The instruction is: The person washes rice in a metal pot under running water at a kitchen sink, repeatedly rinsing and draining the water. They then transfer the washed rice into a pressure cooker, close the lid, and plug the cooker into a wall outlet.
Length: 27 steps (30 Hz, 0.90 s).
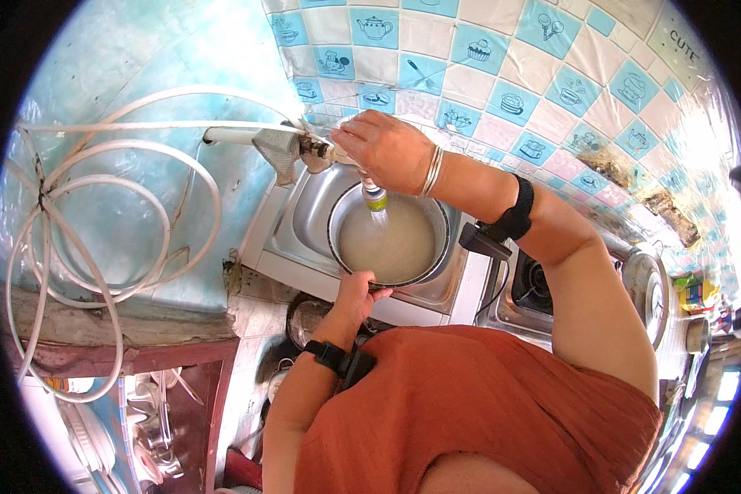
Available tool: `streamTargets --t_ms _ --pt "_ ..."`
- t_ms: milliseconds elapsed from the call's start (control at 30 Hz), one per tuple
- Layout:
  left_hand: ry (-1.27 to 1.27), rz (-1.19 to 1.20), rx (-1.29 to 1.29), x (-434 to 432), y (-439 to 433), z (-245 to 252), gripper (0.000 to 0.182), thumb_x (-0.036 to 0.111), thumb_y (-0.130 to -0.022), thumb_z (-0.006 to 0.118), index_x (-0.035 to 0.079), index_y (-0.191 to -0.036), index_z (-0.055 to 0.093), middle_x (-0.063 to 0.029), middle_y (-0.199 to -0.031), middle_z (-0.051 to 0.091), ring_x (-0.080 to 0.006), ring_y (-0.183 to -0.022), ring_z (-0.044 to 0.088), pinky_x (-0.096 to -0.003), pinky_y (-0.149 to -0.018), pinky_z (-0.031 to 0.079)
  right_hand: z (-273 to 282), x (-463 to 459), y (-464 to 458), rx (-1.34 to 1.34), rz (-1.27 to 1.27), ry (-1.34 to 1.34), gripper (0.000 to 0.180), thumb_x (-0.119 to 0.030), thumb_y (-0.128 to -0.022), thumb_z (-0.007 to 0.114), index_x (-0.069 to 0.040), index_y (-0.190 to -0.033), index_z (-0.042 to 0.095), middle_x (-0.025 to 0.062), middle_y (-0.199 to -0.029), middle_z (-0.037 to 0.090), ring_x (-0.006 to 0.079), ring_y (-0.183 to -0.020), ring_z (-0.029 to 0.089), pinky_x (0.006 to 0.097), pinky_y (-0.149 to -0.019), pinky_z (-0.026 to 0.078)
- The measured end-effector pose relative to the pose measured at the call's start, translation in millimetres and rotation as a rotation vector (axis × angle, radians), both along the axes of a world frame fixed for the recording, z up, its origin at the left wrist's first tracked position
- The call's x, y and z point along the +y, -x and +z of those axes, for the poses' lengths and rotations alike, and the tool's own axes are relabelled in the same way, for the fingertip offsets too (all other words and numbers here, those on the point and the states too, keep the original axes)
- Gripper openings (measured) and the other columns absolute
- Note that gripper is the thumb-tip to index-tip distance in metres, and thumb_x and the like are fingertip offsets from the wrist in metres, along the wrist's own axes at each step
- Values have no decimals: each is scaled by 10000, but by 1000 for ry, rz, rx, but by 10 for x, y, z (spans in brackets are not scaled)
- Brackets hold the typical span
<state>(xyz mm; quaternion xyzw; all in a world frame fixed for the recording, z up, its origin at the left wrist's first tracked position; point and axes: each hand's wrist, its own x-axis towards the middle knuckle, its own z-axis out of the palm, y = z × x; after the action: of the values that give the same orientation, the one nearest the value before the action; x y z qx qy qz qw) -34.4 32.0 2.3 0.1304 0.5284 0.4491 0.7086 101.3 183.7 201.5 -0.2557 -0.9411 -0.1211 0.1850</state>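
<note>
A round metal pot [388, 238] with a dark rim sits over the stainless steel sink [309, 207], filled with cloudy, whitish water. My left hand [359, 295] grips the pot's near rim, thumb and fingers about the edge. Above the far side of the pot is the faucet [373, 194], and a spray of water runs from its nozzle into the pot. My right hand [386, 148] is on top of the faucet with its fingers bent over the tap; its exact hold is hidden by the back of the hand. What lies beneath the cloudy water cannot be seen.
Coiled white hose [213, 185] hangs at the left, beside a mesh bag [278, 151] near the tap. A gas stove [531, 281] stands right of the sink, with a large metal lid [645, 293] beyond. Tiled wall [460, 80] rises behind. Plates [86, 435] stand in a rack at lower left.
</note>
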Motion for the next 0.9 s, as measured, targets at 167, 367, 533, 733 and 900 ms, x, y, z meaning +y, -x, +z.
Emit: streamTargets --t_ms 167,367,533,733,900 --pt "17 25 -79 -64 39 23 335 -15 -804 471 -128 -1119 462 -221 -1099 547 -364 -910 609 -483 -720 601 -69 -45 -3 42 -2 -86 677 -143 -639 741 15 -1256 511 139 -1211 571 288 -1143 516 346 -1007 423" --pt "-60 12 -87 -89 25 94 332 -19 -800 462 -142 -1108 457 -223 -1086 546 -346 -898 606 -474 -715 603 -73 -51 -9 47 2 -108 656 -124 -655 716 15 -1263 509 148 -1190 585 293 -1140 519 345 -1002 429" --pt "-11 26 -32 -26 -2 51 326 -11 -795 469 -134 -1097 468 -223 -1041 562 -344 -809 619 -454 -667 609 -19 -61 36 53 -20 -61 589 -108 -659 695 10 -1215 538 113 -1068 614 267 -1033 551 336 -912 470" --pt "11 29 -12 34 -21 11 322 10 -789 493 -131 -1078 483 -229 -1011 577 -353 -776 630 -450 -625 606 10 -93 85 -21 -80 -78 550 -126 -662 691 -3 -1180 552 89 -990 611 251 -972 558 325 -862 480" --pt "4 16 5 54 -10 0 332 15 -790 500 -125 -1090 484 -230 -1017 577 -367 -809 628 -478 -647 602 -4 -87 75 -11 -79 -92 503 -127 -690 657 -4 -1168 562 94 -960 614 253 -951 564 330 -847 485"
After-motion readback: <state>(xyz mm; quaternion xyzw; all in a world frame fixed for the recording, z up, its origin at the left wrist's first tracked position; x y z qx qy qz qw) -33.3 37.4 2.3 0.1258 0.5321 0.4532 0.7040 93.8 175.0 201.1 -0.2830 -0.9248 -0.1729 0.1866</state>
